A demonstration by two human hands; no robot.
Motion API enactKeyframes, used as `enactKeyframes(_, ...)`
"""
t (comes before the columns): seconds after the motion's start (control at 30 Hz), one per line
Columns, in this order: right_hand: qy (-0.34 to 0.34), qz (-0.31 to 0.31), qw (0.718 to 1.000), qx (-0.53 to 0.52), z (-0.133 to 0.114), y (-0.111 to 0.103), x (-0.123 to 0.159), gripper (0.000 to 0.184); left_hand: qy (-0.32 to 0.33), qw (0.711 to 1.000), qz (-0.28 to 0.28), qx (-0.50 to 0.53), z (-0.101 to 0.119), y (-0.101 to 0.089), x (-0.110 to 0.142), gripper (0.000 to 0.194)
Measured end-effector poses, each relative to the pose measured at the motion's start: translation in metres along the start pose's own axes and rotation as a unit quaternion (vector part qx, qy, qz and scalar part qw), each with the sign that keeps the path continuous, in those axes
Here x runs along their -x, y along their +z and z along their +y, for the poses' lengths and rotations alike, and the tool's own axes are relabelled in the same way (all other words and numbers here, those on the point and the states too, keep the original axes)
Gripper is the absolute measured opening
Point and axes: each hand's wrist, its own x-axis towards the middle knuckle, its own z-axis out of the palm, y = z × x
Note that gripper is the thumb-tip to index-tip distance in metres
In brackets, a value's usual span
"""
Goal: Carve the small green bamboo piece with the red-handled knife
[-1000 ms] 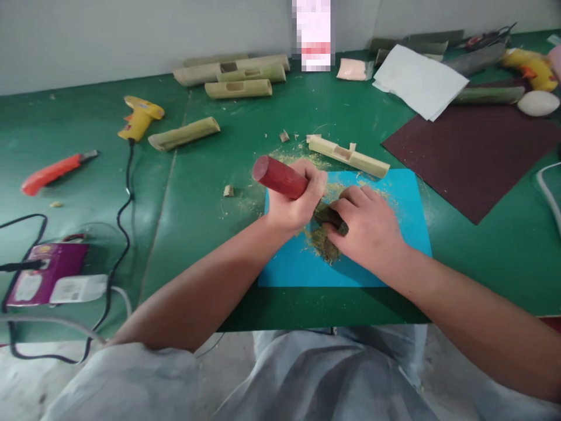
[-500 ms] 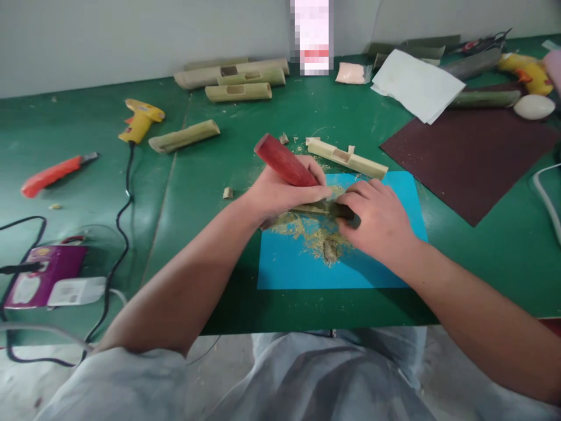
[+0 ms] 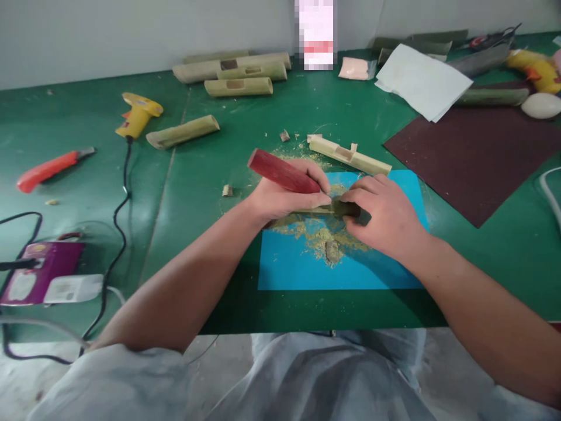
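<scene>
My left hand (image 3: 291, 196) is wrapped round a carving knife with a thick red wooden handle (image 3: 283, 173). Its handle slants up to the left, and the blade is mostly hidden by my fingers. A split bamboo tube (image 3: 346, 209) lies under both hands, above a blue mat (image 3: 298, 272). The fingers of my right hand (image 3: 381, 210) grip the tube's right end. Pale bamboo shavings (image 3: 302, 225) and a small bamboo chip (image 3: 332, 251) lie on the mat just below. Beyond my hands rests a notched bamboo piece (image 3: 368, 161).
Several bamboo tubes (image 3: 239, 88) lie at the back. Left are a yellow hot glue gun (image 3: 138, 117), a red-handled cutter (image 3: 50, 169), a purple box (image 3: 48, 272) and cables. A dark brown sheet (image 3: 477, 169) and white paper (image 3: 421, 82) lie right.
The red handle has tipped lower and further left. My right hand has shifted slightly right, with its grip on the bamboo tube kept.
</scene>
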Motion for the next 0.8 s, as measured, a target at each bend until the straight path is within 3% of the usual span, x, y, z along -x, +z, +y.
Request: enactKeyframes(0.8,-0.004,0.000,1.000,0.011,-0.0016,0.0034,0.0009,0.014,0.017,0.999,-0.035,0.014,-0.0027,0.0013,0.0015,0.020)
